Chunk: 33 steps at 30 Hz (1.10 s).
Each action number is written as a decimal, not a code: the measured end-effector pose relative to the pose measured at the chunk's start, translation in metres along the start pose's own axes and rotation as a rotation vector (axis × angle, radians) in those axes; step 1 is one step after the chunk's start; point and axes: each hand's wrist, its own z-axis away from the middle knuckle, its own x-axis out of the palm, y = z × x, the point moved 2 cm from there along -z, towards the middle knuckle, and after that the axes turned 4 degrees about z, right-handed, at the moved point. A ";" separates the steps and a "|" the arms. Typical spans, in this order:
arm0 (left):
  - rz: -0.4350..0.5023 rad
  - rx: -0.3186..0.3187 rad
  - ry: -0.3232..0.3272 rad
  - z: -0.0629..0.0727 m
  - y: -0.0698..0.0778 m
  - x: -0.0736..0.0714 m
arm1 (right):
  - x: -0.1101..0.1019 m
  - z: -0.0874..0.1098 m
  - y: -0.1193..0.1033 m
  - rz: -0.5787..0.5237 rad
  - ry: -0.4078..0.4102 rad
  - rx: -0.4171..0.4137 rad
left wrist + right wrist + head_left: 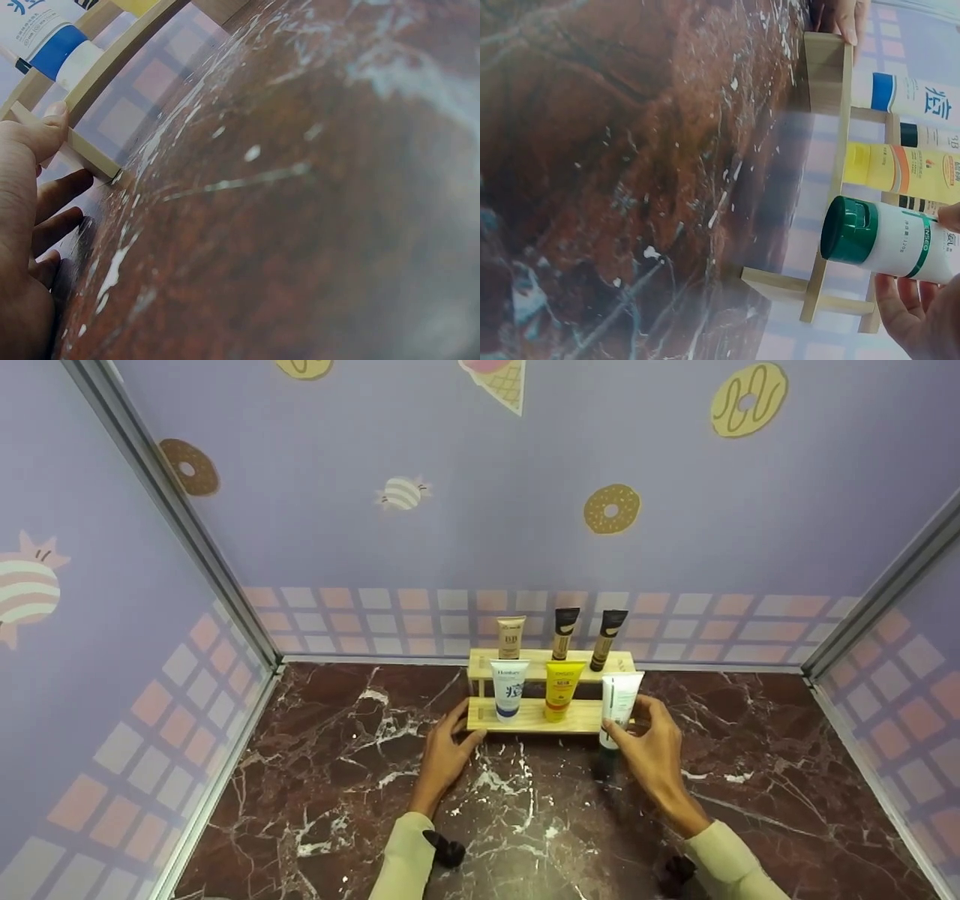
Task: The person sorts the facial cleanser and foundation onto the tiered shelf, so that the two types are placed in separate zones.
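Observation:
A two-tier wooden rack (529, 724) stands on the marbled table near the back wall. My left hand (445, 754) holds the left end of its lower shelf, thumb on the front edge in the left wrist view. My right hand (654, 750) grips a white tube with a green cap (900, 238), cap down, in front of the lower shelf's right end. On that shelf stand a white tube with a blue band (509, 690) and a yellow tube (562, 690). The upper shelf bears a beige tube (510, 637) and two black-topped tubes, one in the middle (565, 634), one at right (608, 640).
The dark red marbled table (510, 817) stretches in front of the rack and to both sides. Behind rises a purple wall (487, 547) with printed sweets and a checkered band. Side walls (97, 660) with metal corner strips flank the table.

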 end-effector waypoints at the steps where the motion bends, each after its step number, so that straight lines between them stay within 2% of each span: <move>1: -0.007 0.000 0.003 0.000 0.000 0.000 | 0.000 -0.002 0.000 -0.006 0.004 -0.005; 7: -0.037 0.002 0.008 -0.001 -0.001 0.000 | 0.003 -0.010 0.000 0.020 0.048 -0.036; 12: 0.002 0.013 0.001 0.001 0.000 -0.001 | 0.004 -0.015 -0.003 0.027 0.061 -0.060; 18: 0.016 0.012 0.001 0.001 -0.001 -0.001 | 0.007 -0.023 -0.011 -0.069 0.035 0.030; 21: -0.007 0.006 0.000 0.001 -0.002 -0.001 | 0.009 -0.027 -0.013 -0.101 0.021 0.061; 25: -0.034 -0.003 0.001 0.000 -0.002 -0.001 | 0.011 -0.031 -0.013 -0.071 0.021 0.048; 33: -0.017 -0.032 -0.001 0.001 -0.002 -0.001 | 0.015 -0.035 -0.010 -0.039 0.022 0.014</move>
